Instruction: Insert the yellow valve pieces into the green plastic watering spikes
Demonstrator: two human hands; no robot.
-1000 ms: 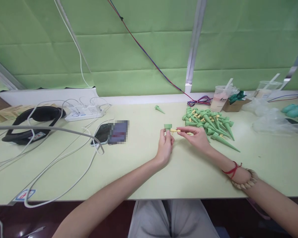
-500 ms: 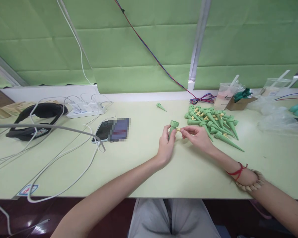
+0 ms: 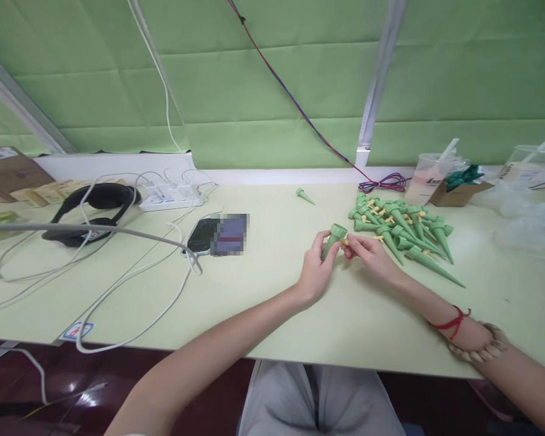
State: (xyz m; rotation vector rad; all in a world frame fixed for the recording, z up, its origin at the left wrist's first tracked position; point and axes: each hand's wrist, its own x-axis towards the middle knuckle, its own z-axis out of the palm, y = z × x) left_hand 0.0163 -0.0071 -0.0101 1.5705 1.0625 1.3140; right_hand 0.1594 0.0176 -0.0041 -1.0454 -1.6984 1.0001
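Nearest, the left hand (image 3: 317,275) is closed around a green spike (image 3: 333,240), open end tilted up toward one o'clock. The right hand (image 3: 369,255) pinches a small yellow piece (image 3: 345,241) against the spike's side. A second ago that piece was held clear of the spike; it is now pressed home, so the fitting looks close to seated. Beyond, at two o'clock, lies the pile of green spikes (image 3: 402,233); at twelve o'clock, a lone spike (image 3: 304,195); at ten o'clock, a phone (image 3: 202,236).
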